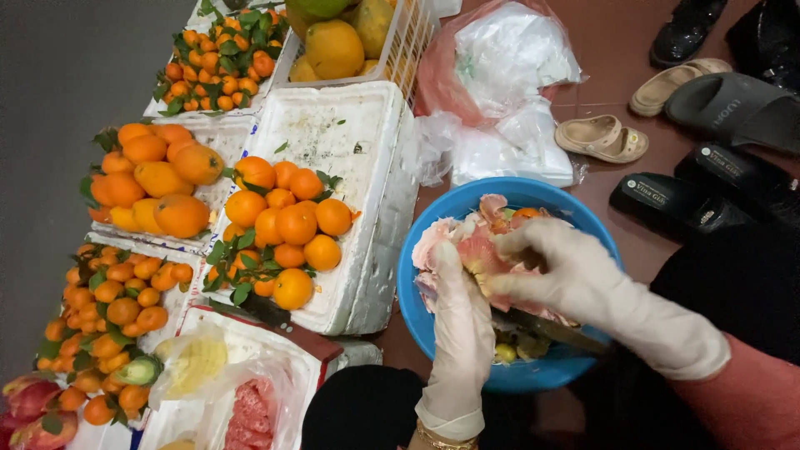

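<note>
Both my hands wear thin white gloves and work over a blue plastic bowl (417,308). My left hand (460,325) and my right hand (567,271) together grip a piece of pink pomelo flesh with pale rind (483,254), held just above the bowl. The bowl holds pink peel scraps and membrane (446,233). A dark knife blade (550,327) lies across the bowl under my right hand, pointing to the right rim.
White foam boxes (367,167) to the left carry piles of oranges (287,225), larger mandarins (154,179) and small leafy kumquats (112,317). Bagged peeled pomelo (250,412) sits at bottom left. A white crate of pomelos (337,46), plastic bags (508,58) and several sandals (604,137) lie beyond.
</note>
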